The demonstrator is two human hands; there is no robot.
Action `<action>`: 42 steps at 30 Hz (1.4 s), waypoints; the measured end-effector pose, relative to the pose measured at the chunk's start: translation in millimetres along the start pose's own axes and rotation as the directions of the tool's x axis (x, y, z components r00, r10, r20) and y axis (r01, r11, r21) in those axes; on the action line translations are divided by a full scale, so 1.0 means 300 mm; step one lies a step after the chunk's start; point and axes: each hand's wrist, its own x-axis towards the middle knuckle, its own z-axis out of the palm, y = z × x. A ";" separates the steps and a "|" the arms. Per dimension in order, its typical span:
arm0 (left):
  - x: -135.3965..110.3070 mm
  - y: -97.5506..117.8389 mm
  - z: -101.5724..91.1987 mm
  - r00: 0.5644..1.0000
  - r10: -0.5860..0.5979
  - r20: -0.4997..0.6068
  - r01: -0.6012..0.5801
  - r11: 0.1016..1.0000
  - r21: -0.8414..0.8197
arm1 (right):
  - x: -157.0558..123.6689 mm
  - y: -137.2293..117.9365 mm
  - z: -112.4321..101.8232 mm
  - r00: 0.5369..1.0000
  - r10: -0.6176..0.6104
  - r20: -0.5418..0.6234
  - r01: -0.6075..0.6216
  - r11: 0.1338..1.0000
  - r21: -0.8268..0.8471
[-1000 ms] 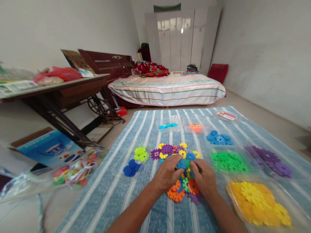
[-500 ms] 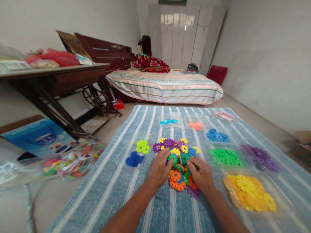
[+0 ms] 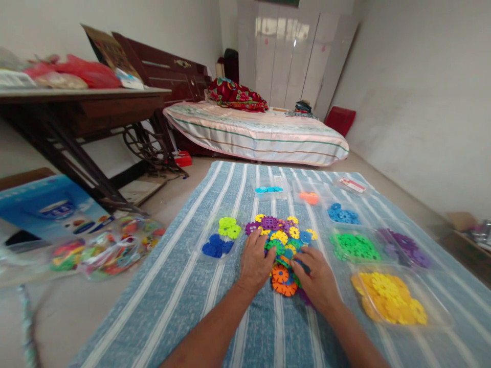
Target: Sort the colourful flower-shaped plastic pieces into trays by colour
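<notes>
Between my two hands lies a loose pile of flower-shaped plastic discs (image 3: 279, 236) in yellow, green, orange, blue and purple, with notched edges. My left hand (image 3: 256, 259) rests on the pile's left side, thumb and fingers apart, touching green and purple pieces. Over the right side, my right hand (image 3: 317, 276) has its thumb and fingertips drawn close together among the pieces; what they pinch is hidden. Orange discs (image 3: 284, 282) show at the near edge between my wrists. Purple square pieces (image 3: 269, 222) lie at the far edge.
Clear boxes hold sorted discs: yellow (image 3: 389, 296), green (image 3: 355, 245), purple (image 3: 406, 248), blue (image 3: 343, 213), orange (image 3: 309, 198) and light blue (image 3: 268, 189). Left of the pile, another holds lime (image 3: 229, 227) and dark blue discs (image 3: 217, 246). A striped cloth (image 3: 184, 266) lies beneath.
My right hand has shifted slightly left over the pile, its fingers covering pieces there. Some green and yellow discs between my hands lie differently. The camera view has tilted a little.
</notes>
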 end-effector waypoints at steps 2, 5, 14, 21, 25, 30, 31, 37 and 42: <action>0.002 0.003 -0.002 1.000 -0.002 0.005 0.002 1.000 -0.012 | -0.016 -0.008 0.005 1.000 -0.009 0.020 0.009 1.000 -0.030; 0.006 0.008 -0.004 0.999 -0.004 0.032 0.005 1.000 -0.021 | -0.033 -0.015 0.004 1.000 -0.016 0.013 0.017 0.996 -0.083; 0.010 0.014 -0.006 0.999 -0.014 0.040 0.015 1.000 -0.024 | -0.046 -0.016 -0.014 0.997 -0.053 -0.062 0.041 0.984 -0.172; 0.012 -0.006 0.010 1.000 0.021 -0.005 -0.021 1.000 -0.012 | -0.044 -0.073 -0.005 0.978 -0.194 0.073 0.206 0.949 -0.240; 0.013 -0.019 0.017 0.998 0.050 -0.026 -0.050 0.999 0.001 | -0.036 -0.094 0.001 0.977 -0.199 0.075 0.212 0.934 -0.287; 0.013 -0.025 0.022 0.999 0.036 -0.028 -0.036 0.999 0.000 | -0.028 -0.098 0.016 0.968 -0.247 0.040 0.245 0.904 -0.350; 0.013 -0.025 0.023 0.999 0.034 -0.024 -0.034 0.999 -0.001 | -0.027 -0.094 0.020 0.964 -0.264 0.038 0.260 0.898 -0.355; 0.014 -0.018 0.016 1.000 0.012 -0.004 -0.012 1.000 -0.017 | -0.032 -0.053 0.029 0.950 -0.313 0.010 0.305 0.916 -0.262; 0.019 -0.007 0.009 1.000 -0.011 -0.006 0.010 0.999 -0.035 | -0.027 -0.048 0.019 0.952 -0.291 0.090 0.304 0.920 -0.247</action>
